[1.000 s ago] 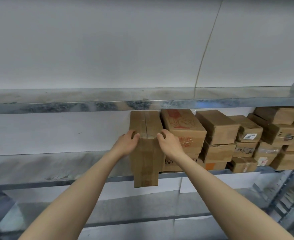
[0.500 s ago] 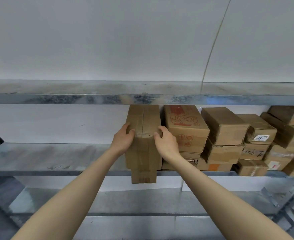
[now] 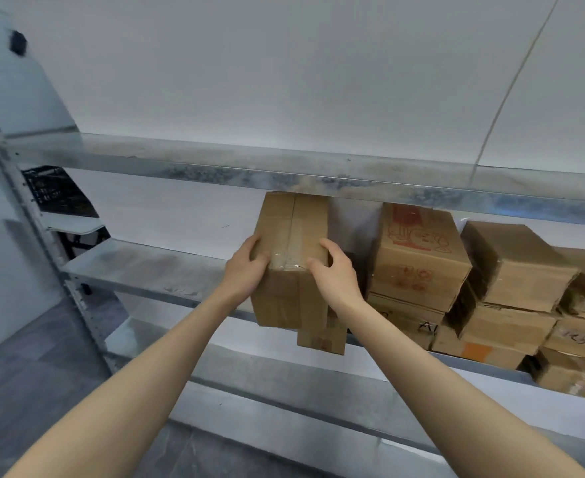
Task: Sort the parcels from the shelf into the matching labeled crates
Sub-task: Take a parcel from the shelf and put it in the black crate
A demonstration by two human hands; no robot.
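A tall brown cardboard parcel (image 3: 293, 236) with a taped seam is held in front of the middle metal shelf (image 3: 139, 270), lifted off it and away from the stack. My left hand (image 3: 246, 270) grips its left edge and my right hand (image 3: 336, 274) grips its right edge, thumbs on the near face. Below it a smaller parcel (image 3: 320, 338) with a red mark juts over the shelf edge. More cardboard parcels (image 3: 418, 257) are stacked to the right on the same shelf.
The upper shelf beam (image 3: 353, 177) runs just above the held parcel. A black crate (image 3: 55, 191) shows at the far left behind the shelf upright (image 3: 25, 215). A lower shelf (image 3: 284, 391) lies beneath. Grey floor is at the lower left.
The parcel has come away from the stack, leaving a gap beside the red-printed box. The view has swung left, so the shelf's left upright and the black crate now show.
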